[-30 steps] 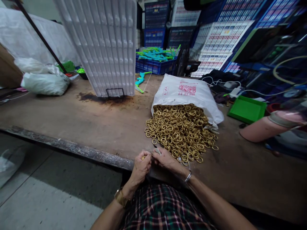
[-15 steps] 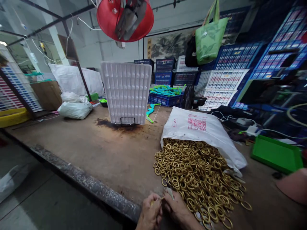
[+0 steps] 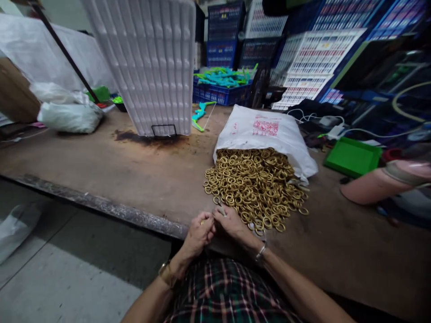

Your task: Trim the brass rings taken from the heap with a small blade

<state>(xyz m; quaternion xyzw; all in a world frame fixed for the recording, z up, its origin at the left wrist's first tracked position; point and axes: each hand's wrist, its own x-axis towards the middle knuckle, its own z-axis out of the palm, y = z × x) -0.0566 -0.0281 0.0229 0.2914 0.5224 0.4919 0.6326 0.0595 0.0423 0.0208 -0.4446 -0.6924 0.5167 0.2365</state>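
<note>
Close fingertip work seems to be in hand: a slim pale tool [image 3: 222,209] is gripped in the right hand [image 3: 233,225], beside the closed left hand [image 3: 198,233]. A gold-coloured ring [image 3: 202,222] is seen at the left fingers; whether it is gripped cannot be told. Loose rings [image 3: 256,184] are heaped on the bench [image 3: 151,179], ahead of the right hand. Steady control of both 2 hands seems called for next.

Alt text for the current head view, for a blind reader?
A person's curled left hand sits close to the right hand, which holds a slim pale object, at a table's edge. Beside them, golden rings spill from a white sack; stacked plastic crates stand behind.
</note>
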